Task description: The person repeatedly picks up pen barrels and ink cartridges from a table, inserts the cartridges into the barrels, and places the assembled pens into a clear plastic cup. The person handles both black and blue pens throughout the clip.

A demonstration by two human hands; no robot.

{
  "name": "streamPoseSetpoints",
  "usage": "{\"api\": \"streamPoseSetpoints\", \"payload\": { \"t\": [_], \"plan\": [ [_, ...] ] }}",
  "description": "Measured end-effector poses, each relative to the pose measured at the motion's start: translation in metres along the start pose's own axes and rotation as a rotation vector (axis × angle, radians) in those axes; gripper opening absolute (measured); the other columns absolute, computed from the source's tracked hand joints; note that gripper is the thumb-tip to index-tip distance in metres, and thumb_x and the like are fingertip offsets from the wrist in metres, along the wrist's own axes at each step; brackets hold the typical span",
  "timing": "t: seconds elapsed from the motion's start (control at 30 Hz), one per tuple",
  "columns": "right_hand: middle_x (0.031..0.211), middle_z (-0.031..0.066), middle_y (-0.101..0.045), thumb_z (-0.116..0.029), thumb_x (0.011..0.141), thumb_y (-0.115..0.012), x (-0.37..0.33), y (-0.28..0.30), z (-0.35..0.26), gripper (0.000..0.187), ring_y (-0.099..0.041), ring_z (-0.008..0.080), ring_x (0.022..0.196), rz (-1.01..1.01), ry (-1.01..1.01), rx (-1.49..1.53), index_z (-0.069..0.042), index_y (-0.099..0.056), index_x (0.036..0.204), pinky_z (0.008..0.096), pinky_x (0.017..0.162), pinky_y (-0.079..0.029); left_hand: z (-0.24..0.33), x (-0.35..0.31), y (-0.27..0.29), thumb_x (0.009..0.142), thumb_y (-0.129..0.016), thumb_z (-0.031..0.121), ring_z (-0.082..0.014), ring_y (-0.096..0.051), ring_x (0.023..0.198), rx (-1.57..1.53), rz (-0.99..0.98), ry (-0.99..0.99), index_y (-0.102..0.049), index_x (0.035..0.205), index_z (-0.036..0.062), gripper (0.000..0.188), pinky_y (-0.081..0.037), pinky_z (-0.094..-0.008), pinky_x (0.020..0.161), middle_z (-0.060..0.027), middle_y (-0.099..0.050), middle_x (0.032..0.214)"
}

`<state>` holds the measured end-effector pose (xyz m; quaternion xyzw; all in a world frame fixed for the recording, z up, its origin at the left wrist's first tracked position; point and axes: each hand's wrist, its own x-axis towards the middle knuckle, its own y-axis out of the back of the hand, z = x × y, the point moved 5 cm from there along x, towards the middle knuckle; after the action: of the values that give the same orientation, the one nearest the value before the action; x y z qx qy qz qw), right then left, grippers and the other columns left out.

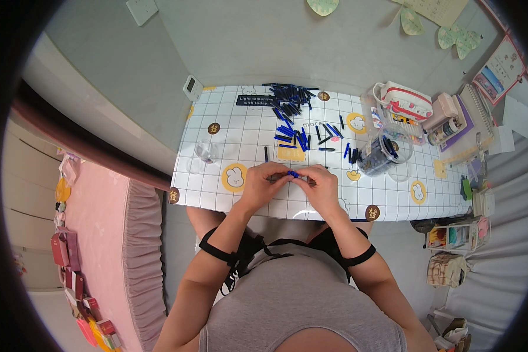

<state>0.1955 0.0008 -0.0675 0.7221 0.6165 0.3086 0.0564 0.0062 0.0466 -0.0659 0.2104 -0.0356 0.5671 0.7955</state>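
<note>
Your fingertips cover part of the blue pieces (293, 174) between your left hand (259, 183) and right hand (321, 186); too small to tell how they join. Loose sticks (290, 97) overlap at the back, lower ones hidden, can't count. Contents of your clear jar (374, 161) blurred, partly behind its wall. Screen on the small white device (192, 88) too small to read. Top edge cuts off a green leaf (324, 4). Table (208, 199) hides part of your legs. Lower edge crops your shirt (299, 293).
</note>
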Motion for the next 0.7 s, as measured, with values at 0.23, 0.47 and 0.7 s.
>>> {"api": "streamPoseSetpoints", "payload": {
  "t": [0.23, 0.47, 0.7],
  "plan": [
    [0.095, 0.0074, -0.083, -0.003, 0.083, -0.094, 0.002, 0.000, -0.002, 0.024, -0.073, 0.0244, 0.089, 0.040, 0.061, 0.002, -0.006, -0.085, 0.105, 0.0336, 0.064, -0.060, 0.004, 0.006, 0.004, 0.092, -0.088, -0.001, -0.0163, -0.080, 0.091, 0.041, -0.103, 0.043, -0.086, 0.111, -0.0008, 0.019, -0.066, -0.0279, 0.080, -0.0114, -0.084, 0.106],
    [0.096, 0.0096, -0.082, -0.003, 0.085, -0.092, 0.003, 0.002, -0.025, 0.020, -0.076, 0.0273, 0.093, -0.034, 0.059, -0.061, -0.005, -0.084, 0.103, 0.0366, 0.071, -0.061, 0.015, -0.003, 0.012, 0.091, -0.089, 0.000, -0.0183, -0.081, 0.091, 0.054, -0.095, 0.063, -0.086, 0.110, 0.0004, 0.019, -0.065, -0.0285, 0.079, -0.0114, -0.084, 0.104],
    [0.095, 0.0130, -0.080, -0.005, 0.091, -0.087, 0.019, -0.017, -0.088, 0.018, -0.076, 0.0339, 0.086, -0.095, 0.108, -0.029, -0.003, -0.081, 0.108, 0.0417, 0.075, -0.061, 0.050, -0.017, 0.064, 0.089, -0.090, -0.002, -0.0215, -0.082, 0.092, 0.111, 0.089, -0.142, -0.086, 0.110, 0.0022, 0.021, -0.065, -0.0305, 0.081, -0.0101, -0.084, 0.101]
  ]
}}
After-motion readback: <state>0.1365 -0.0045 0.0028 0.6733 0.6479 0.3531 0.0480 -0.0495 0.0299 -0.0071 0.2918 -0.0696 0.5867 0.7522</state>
